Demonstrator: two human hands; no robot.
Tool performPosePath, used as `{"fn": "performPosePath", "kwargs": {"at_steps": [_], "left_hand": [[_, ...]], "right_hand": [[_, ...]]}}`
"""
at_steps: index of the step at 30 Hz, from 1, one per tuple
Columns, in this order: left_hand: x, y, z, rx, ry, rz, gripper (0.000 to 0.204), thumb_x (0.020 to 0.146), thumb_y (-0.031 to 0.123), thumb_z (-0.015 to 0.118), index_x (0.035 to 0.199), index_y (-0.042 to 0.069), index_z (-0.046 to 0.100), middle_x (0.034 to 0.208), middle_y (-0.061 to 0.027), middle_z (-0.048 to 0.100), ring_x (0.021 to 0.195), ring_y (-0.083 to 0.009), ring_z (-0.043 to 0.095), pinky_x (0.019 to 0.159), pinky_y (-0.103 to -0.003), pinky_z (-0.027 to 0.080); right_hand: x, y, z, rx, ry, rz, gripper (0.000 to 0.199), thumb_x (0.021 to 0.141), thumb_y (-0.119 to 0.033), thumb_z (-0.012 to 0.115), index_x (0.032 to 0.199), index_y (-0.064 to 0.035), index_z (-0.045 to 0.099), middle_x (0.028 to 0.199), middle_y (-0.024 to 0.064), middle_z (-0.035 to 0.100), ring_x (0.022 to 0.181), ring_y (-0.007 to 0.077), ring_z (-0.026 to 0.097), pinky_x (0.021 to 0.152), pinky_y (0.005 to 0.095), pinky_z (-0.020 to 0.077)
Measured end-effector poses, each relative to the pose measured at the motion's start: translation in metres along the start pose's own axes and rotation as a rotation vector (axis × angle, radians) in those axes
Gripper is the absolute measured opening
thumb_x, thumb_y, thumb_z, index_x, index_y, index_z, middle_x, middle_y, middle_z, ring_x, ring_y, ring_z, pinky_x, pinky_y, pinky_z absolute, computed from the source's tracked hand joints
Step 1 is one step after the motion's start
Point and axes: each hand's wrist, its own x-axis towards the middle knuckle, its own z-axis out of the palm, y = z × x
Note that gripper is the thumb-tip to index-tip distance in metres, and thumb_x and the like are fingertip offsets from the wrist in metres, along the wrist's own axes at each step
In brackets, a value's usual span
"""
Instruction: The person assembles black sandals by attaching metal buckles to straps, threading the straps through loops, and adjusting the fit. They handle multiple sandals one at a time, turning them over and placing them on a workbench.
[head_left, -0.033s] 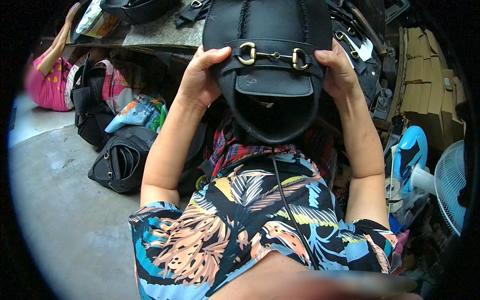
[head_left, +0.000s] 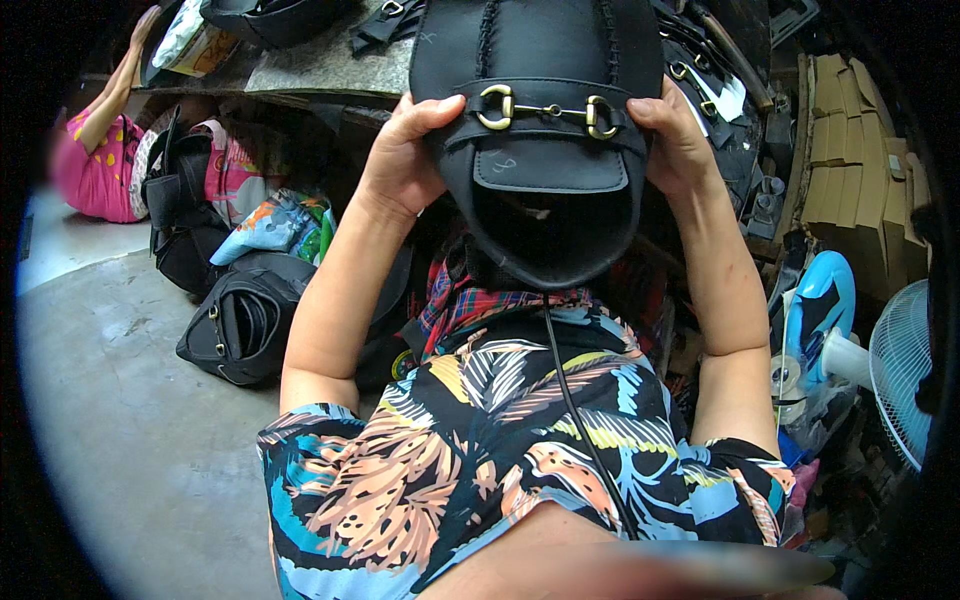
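Both hands hold a black leather loafer upper in front of my chest, its open heel end toward me. Across it runs a strap with a brass-coloured horsebit, and stitched ridges lead away toward the toe. My left hand grips the left side with its thumb on top by the strap. On the opposite side my right hand holds it the same way. The fingers of both hands are partly hidden beneath the leather. The far end lies beyond the top of the picture.
A worktable ahead carries black leather pieces with metal rings. Black shoe uppers are piled on the floor at left, near another person's pink garment. At right stand a fan and stacked cardboard.
The loafer upper and my hands have shifted very slightly; my grip is the same.
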Motion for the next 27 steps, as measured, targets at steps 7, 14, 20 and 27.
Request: {"fn": "performPosePath", "kwargs": {"at_steps": [7, 14, 20, 27], "left_hand": [[0.009, 0.003, 0.000, 0.047, -0.006, -0.037, 0.045, 0.085, 0.007, 0.064, 0.127, -0.003, 0.050, 0.111, -0.0167, 0.066, 0.097, -0.0259, 0.069, 0.089, -0.042, 0.057], [0.015, 0.007, -0.018, 0.029, -0.087, -0.052, 0.043, 0.086, 0.006, 0.062, 0.126, -0.004, 0.051, 0.111, -0.0172, 0.066, 0.097, -0.0271, 0.069, 0.088, -0.043, 0.057], [0.016, 0.005, -0.023, -0.020, -0.022, -0.037, 0.039, 0.086, 0.004, 0.063, 0.123, -0.003, 0.052, 0.108, -0.0157, 0.067, 0.095, -0.0255, 0.069, 0.084, -0.041, 0.059], [0.017, 0.009, -0.017, 0.046, -0.028, -0.006, 0.037, 0.084, 0.005, 0.065, 0.119, -0.004, 0.055, 0.104, -0.0150, 0.068, 0.090, -0.0240, 0.070, 0.083, -0.040, 0.060]], "right_hand": [[0.002, -0.006, 0.000, 0.123, 0.079, 0.044, 0.040, 0.090, -0.024, 0.060, 0.123, -0.0007, 0.055, 0.106, 0.0106, 0.069, 0.095, 0.0193, 0.069, 0.085, 0.0351, 0.0583], [0.002, -0.005, -0.003, 0.338, 0.021, 0.031, 0.041, 0.094, -0.028, 0.058, 0.122, 0.0010, 0.056, 0.114, 0.0120, 0.067, 0.100, 0.0191, 0.067, 0.092, 0.0364, 0.0539], [0.002, -0.003, -0.003, 0.119, -0.070, -0.049, 0.063, 0.083, -0.024, 0.069, 0.135, 0.0016, 0.043, 0.123, 0.0133, 0.061, 0.108, 0.0213, 0.063, 0.098, 0.0380, 0.0504], [0.002, -0.004, -0.001, 0.004, -0.004, -0.032, 0.074, 0.071, -0.008, 0.076, 0.137, 0.0006, 0.042, 0.122, 0.0115, 0.061, 0.108, 0.0215, 0.063, 0.100, 0.0381, 0.0491]]}}
